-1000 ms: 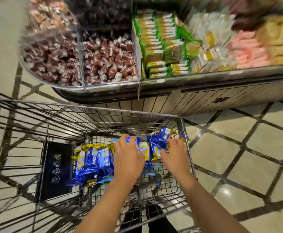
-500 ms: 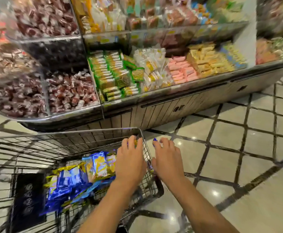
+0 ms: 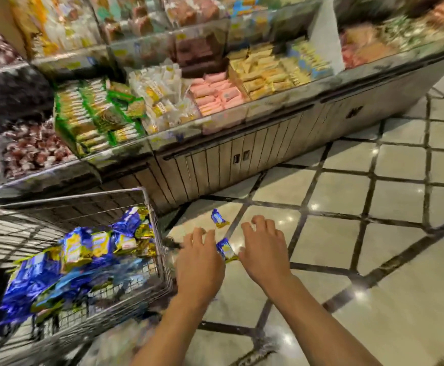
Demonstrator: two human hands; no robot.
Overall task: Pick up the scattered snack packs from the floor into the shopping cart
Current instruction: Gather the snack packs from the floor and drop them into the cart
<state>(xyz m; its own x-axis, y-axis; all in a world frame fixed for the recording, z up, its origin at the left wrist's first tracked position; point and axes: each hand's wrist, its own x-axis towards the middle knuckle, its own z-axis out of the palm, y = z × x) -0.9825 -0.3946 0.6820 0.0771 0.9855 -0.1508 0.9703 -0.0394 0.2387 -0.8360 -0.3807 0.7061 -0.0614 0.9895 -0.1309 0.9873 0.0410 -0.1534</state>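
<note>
I hold my left hand and right hand over the floor, fingers loosely spread and empty, flanking one pack to scoop it. Another pack lies beyond; the cart sits close for dropping.

One head-worn view, looking forward and down

The wide-angle camera faces the tiled floor from above, close over both forearms, with the shopping cart at lower left and the snack shelves across the top
</note>
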